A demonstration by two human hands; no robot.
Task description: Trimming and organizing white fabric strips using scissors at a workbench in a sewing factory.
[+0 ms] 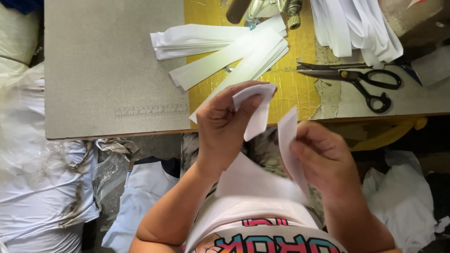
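Observation:
My left hand (224, 125) pinches the folded upper end of a white fabric strip (258, 117) between thumb and fingers, just in front of the table edge. My right hand (324, 159) grips the other end of the same strip, which stands up beside the thumb. The cloth hangs down between both hands onto my lap, where more white fabric (253, 185) lies. On the table behind my hands rest two fanned stacks of white strips (220, 49).
Black scissors (361, 79) lie on the table at the right. A sewing machine head (267, 9) sits at the top centre, with more white strips (356, 26) beside it. A grey table panel (103, 65) is at left. Bagged white cloth (42, 197) lies on the floor.

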